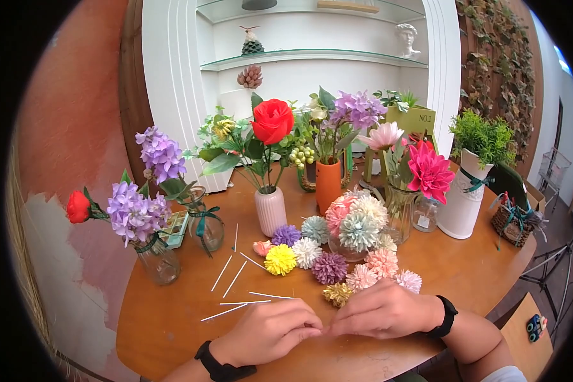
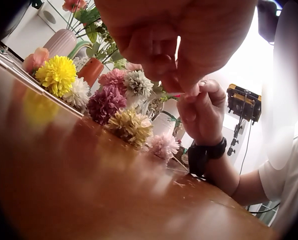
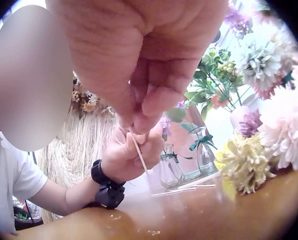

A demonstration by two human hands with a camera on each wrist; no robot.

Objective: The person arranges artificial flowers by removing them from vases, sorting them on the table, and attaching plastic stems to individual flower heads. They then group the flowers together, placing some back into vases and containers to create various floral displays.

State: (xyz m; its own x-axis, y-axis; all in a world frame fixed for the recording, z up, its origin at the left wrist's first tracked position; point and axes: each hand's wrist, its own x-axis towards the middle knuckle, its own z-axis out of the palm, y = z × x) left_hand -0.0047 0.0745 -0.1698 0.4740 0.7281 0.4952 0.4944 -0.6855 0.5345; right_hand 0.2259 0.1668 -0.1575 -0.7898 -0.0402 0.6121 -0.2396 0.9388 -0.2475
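I find my left hand [image 1: 267, 331] curled, pinching a thin white stick [image 3: 140, 156] above the near worktop [image 1: 165, 312]; my right hand [image 1: 388, 309] is closed to a fingertip pinch at its upper end, its grip on it unconfirmed. Recommended practice, in my judgement: light, close-set fingertip pressure, both wrists steady, lest the stick bend.

Table [image 1: 191, 337]: we see glossy brown wood;
Vase [image 1: 271, 213]: we see ribbed, matt pale pink;
Shelves [image 1: 312, 57]: we see smooth glass
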